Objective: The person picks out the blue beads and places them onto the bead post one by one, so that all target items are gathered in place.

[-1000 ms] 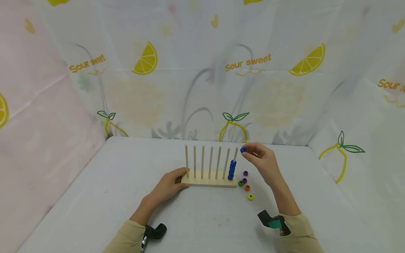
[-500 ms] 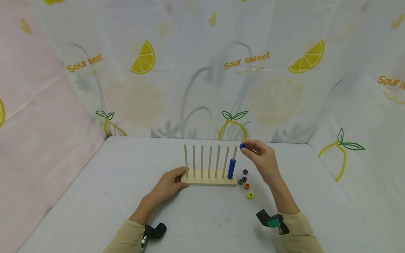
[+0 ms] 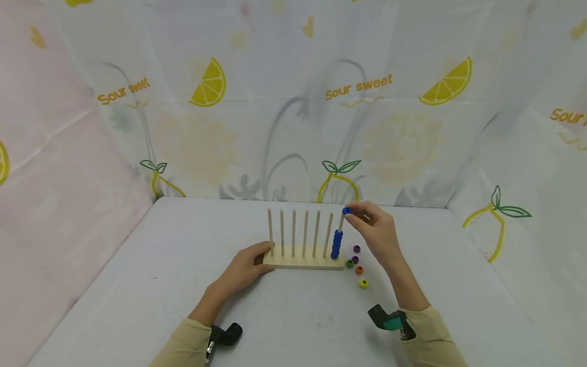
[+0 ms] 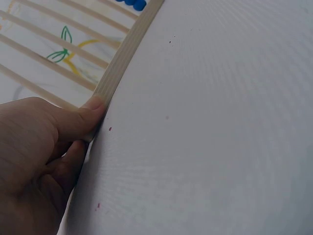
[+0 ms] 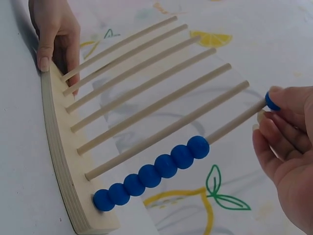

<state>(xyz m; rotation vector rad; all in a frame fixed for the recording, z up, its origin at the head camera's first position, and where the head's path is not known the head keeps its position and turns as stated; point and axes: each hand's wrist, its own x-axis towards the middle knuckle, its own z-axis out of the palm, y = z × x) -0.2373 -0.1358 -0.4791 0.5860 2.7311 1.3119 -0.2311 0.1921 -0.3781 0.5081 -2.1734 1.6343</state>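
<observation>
A light wooden peg rack [image 3: 302,262] with several upright dowels stands on the table. My left hand [image 3: 245,267] grips the left end of its base, thumb along the front edge in the left wrist view. Blue beads [image 5: 166,166] are stacked on the rightmost dowel [image 5: 239,120], whose upper part is bare. My right hand [image 3: 377,232] pinches one more blue bead [image 3: 347,210] between thumb and fingers. That bead sits right at the tip of the rightmost dowel, partly covered by the thumb in the right wrist view.
Loose beads lie right of the rack: two purple, the upper one [image 3: 356,248] apart, a green bead [image 3: 349,263], an orange bead [image 3: 359,270] and a yellow bead [image 3: 364,283]. A printed lemon cloth [image 3: 257,127] hangs behind the white table [image 3: 302,326].
My right hand has moved left with the blue bead, from beside the rightmost dowel to its tip. The left hand and the rack have stayed in place.
</observation>
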